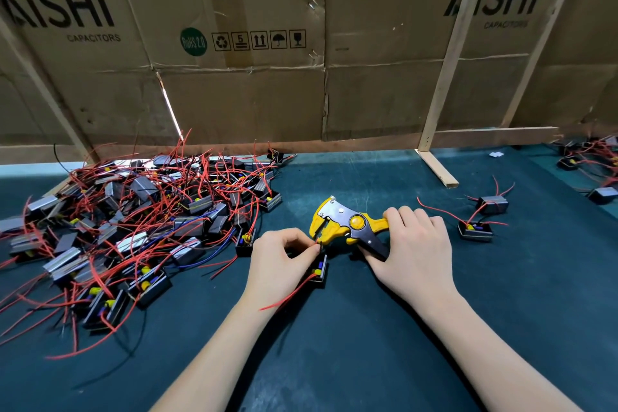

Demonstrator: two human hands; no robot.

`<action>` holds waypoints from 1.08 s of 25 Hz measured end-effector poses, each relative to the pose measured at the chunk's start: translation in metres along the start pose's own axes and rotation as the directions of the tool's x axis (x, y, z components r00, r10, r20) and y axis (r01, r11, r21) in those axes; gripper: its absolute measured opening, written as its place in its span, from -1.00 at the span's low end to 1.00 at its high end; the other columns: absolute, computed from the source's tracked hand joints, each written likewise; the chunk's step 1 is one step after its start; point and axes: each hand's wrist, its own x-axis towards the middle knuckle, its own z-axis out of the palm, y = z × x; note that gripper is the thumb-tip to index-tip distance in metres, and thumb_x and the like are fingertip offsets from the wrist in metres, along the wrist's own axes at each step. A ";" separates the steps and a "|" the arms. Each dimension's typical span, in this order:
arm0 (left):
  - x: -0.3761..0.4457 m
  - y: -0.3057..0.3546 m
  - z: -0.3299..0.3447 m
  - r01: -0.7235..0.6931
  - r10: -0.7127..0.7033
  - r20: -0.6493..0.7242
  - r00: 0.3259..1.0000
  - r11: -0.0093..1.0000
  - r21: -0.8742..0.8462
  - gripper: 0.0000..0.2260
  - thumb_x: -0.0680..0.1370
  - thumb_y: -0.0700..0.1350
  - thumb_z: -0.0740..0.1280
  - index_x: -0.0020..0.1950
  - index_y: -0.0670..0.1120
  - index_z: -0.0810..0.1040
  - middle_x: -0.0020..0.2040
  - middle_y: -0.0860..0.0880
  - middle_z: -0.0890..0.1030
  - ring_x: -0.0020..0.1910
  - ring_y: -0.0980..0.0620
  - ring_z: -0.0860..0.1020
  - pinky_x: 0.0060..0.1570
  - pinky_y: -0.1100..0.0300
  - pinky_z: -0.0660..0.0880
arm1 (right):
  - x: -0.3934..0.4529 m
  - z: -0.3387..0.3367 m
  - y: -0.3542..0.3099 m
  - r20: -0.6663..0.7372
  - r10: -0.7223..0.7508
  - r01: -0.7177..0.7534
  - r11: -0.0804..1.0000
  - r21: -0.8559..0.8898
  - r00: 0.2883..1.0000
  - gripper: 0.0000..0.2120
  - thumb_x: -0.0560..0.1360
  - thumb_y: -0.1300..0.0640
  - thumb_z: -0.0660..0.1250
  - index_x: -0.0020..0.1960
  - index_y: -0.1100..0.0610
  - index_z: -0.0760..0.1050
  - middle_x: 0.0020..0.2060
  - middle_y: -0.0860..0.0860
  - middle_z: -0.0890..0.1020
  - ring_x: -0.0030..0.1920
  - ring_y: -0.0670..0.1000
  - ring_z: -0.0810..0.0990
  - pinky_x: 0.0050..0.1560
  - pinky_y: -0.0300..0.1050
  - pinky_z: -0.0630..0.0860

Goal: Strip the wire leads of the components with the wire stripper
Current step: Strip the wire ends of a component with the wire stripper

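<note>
On the dark green desk, near its middle, your right hand grips the handles of the yellow wire stripper. The fingers are curled over the upper handle and the thumb lies along the lower one. The head of the tool points to the left, toward your other hand, and its mouth stands a little apart.

Your left hand pinches a red wire lead between thumb and forefinger, right at the mouth of the stripper. The tip of the lead touches the tool there; how deep it goes inside, I cannot tell. The other fingers of this hand are curled and partly cover a small black component, which lies on the desk just under the hand. A second red lead comes out from this component and runs down and to the left, over your wrist.

To the left, a big pile of components with tangled red leads covers the desk. To the right of your right hand, well apart from the pile, two components lie close together. Behind everything stands a cardboard wall with a wooden strut leaning against it.
</note>
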 end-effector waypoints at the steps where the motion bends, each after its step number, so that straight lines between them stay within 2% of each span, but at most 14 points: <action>1: 0.001 0.000 0.000 -0.004 0.004 0.000 1.000 1.000 0.004 -0.86 0.43 -0.24 0.49 -0.31 -0.06 0.67 -0.35 0.04 0.67 -0.31 0.08 0.62 -0.17 0.20 0.53 | 0.001 0.000 0.001 -0.005 -0.001 0.001 1.000 0.002 1.000 -0.51 0.23 -0.18 0.55 -0.20 0.18 0.44 -0.34 0.06 0.48 -0.31 0.17 0.46 -0.24 0.01 0.36; 6: 0.001 -0.001 -0.002 0.001 -0.001 0.012 1.000 1.000 0.002 -0.86 0.43 -0.23 0.50 -0.32 -0.05 0.68 -0.38 0.06 0.66 -0.37 0.16 0.59 -0.23 0.26 0.51 | 0.001 0.000 0.002 -0.038 -0.015 0.015 1.000 -0.014 0.999 -0.54 0.24 -0.17 0.55 -0.23 0.16 0.46 -0.38 0.05 0.48 -0.35 0.16 0.45 -0.26 0.00 0.34; 9: 0.003 -0.001 -0.004 0.009 -0.009 0.026 1.000 1.000 0.008 -0.87 0.42 -0.23 0.49 -0.32 -0.08 0.69 -0.37 0.03 0.67 -0.33 0.07 0.62 -0.21 0.21 0.52 | 0.001 -0.001 0.003 -0.060 -0.037 0.036 0.999 -0.021 0.997 -0.56 0.25 -0.16 0.55 -0.27 0.15 0.45 -0.41 0.04 0.47 -0.39 0.16 0.45 -0.28 -0.03 0.33; 15: 0.003 -0.003 -0.011 -0.025 0.023 0.101 0.995 1.000 0.019 -0.89 0.44 -0.22 0.49 -0.30 -0.10 0.67 -0.34 0.01 0.68 -0.27 -0.01 0.64 -0.17 0.16 0.53 | 0.002 -0.003 0.001 -0.042 0.008 -0.009 1.000 -0.008 0.999 -0.51 0.03 -0.04 0.66 -0.46 0.15 0.37 -0.59 0.02 0.41 -0.62 0.11 0.38 -0.45 -0.23 0.13; 17: 0.004 -0.004 -0.012 -0.016 0.016 0.141 0.990 1.000 -0.004 -0.91 0.46 -0.23 0.47 -0.25 -0.13 0.66 -0.29 -0.03 0.69 -0.20 -0.07 0.65 -0.07 0.08 0.56 | 0.000 0.001 0.002 -0.042 0.001 -0.003 0.999 -0.046 0.999 -0.55 0.09 -0.09 0.64 -0.35 0.15 0.46 -0.48 0.04 0.49 -0.48 0.13 0.48 -0.39 -0.15 0.26; 18: 0.004 -0.004 -0.012 -0.014 0.016 0.168 0.986 1.000 -0.014 -0.93 0.48 -0.24 0.45 -0.21 -0.14 0.66 -0.25 -0.04 0.70 -0.16 -0.08 0.65 -0.02 0.05 0.57 | 0.000 0.003 0.003 -0.036 0.005 -0.007 0.998 -0.067 0.999 -0.54 0.15 -0.14 0.61 -0.25 0.16 0.50 -0.39 0.06 0.52 -0.36 0.16 0.52 -0.30 -0.07 0.34; 20: 0.005 -0.004 -0.015 -0.016 0.026 0.232 0.972 0.999 -0.046 -0.93 0.50 -0.26 0.41 -0.16 -0.15 0.66 -0.20 -0.04 0.71 -0.11 -0.07 0.66 0.06 0.03 0.57 | 0.000 0.003 0.008 -0.047 0.050 -0.054 0.995 -0.085 0.998 -0.51 0.24 -0.20 0.54 -0.13 0.17 0.51 -0.28 0.09 0.53 -0.23 0.19 0.52 -0.16 0.03 0.38; 24: 0.008 -0.005 -0.024 0.043 0.005 0.365 0.931 0.991 -0.124 -0.89 0.51 -0.33 0.37 -0.11 -0.17 0.66 -0.11 -0.04 0.72 -0.05 0.03 0.67 0.08 0.22 0.55 | -0.001 0.001 0.013 -0.061 0.126 -0.129 0.990 -0.050 0.990 -0.51 0.28 -0.23 0.50 -0.13 0.17 0.49 -0.28 0.08 0.53 -0.25 0.19 0.51 -0.16 0.04 0.34; 27: 0.009 -0.007 -0.027 0.074 -0.012 0.396 0.918 0.987 -0.142 -0.96 0.50 -0.26 0.43 -0.12 -0.14 0.66 -0.09 -0.07 0.72 -0.10 0.08 0.64 0.03 0.27 0.53 | -0.003 0.001 0.014 -0.029 0.133 -0.133 0.991 -0.030 0.991 -0.51 0.25 -0.22 0.53 -0.14 0.17 0.50 -0.29 0.07 0.53 -0.26 0.19 0.51 -0.17 0.03 0.32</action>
